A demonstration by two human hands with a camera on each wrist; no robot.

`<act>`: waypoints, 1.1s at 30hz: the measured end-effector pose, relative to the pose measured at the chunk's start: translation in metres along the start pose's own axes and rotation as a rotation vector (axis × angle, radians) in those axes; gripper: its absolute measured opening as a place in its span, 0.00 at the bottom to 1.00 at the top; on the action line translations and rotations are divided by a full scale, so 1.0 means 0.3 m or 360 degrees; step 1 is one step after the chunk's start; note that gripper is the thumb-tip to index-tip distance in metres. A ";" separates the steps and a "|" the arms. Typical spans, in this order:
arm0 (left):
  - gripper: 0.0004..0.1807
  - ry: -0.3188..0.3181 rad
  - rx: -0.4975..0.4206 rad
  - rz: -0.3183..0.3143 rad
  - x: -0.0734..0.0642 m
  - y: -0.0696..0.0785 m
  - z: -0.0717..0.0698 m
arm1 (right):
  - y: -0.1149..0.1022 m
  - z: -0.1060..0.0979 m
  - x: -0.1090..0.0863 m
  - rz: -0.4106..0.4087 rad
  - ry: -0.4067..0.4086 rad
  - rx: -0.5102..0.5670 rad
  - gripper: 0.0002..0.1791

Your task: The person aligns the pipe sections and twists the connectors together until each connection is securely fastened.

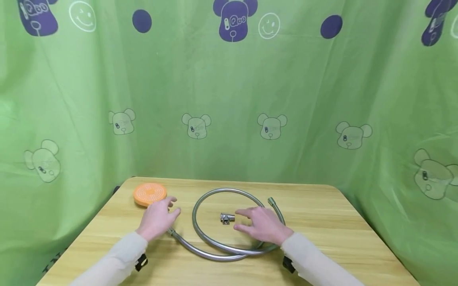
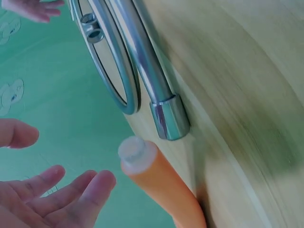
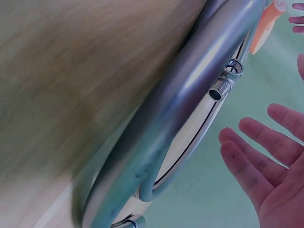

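Note:
An orange shower head [image 1: 150,194] lies at the table's far left; its handle, with a pale threaded end, shows in the left wrist view [image 2: 161,183]. My left hand [image 1: 159,217] hovers over that handle, fingers spread and holding nothing. A silvery shower hose [image 1: 214,256] is coiled on the table's middle, with one end fitting [image 2: 170,118] near the handle's end. Inside the coil lies a small metal tee connector [image 1: 226,218] with threaded ends. Just right of the connector, my right hand [image 1: 264,224] is held above the hose, its fingers extended and apart from everything.
The wooden table [image 1: 340,238] has rounded far corners. A green curtain [image 1: 229,87] with bear prints hangs behind and at both sides. The hose's other end fitting [image 1: 270,201] points toward the back, right of the coil. Black straps [image 1: 141,262] sit at both wrists.

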State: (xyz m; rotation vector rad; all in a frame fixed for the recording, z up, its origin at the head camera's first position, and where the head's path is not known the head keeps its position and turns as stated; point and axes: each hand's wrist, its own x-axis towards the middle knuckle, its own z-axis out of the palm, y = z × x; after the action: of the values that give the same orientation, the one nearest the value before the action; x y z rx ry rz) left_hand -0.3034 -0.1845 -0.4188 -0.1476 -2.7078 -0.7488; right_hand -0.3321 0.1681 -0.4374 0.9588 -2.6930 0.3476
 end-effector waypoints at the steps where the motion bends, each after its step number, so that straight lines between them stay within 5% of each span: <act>1: 0.24 0.0005 -0.0005 -0.0019 0.002 -0.006 -0.001 | 0.001 0.001 -0.001 -0.0002 -0.0003 0.0004 0.32; 12: 0.25 0.0033 -0.0056 -0.0158 0.018 -0.069 -0.015 | 0.008 0.001 -0.013 -0.0001 -0.0038 0.0041 0.38; 24: 0.31 -0.0040 -0.0202 -0.0427 0.033 -0.140 -0.059 | 0.006 0.009 0.001 -0.0036 -0.0039 0.0057 0.35; 33: 0.38 -0.0134 -0.0692 -0.0656 0.045 -0.211 -0.049 | -0.002 0.011 0.006 -0.0045 -0.0038 0.0070 0.32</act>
State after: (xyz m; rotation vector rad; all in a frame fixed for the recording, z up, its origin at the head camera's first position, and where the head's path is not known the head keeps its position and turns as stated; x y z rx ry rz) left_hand -0.3236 -0.2462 -0.4330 0.2962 -2.6383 -1.4751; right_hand -0.3336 0.1657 -0.4397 1.0190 -2.7008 0.3934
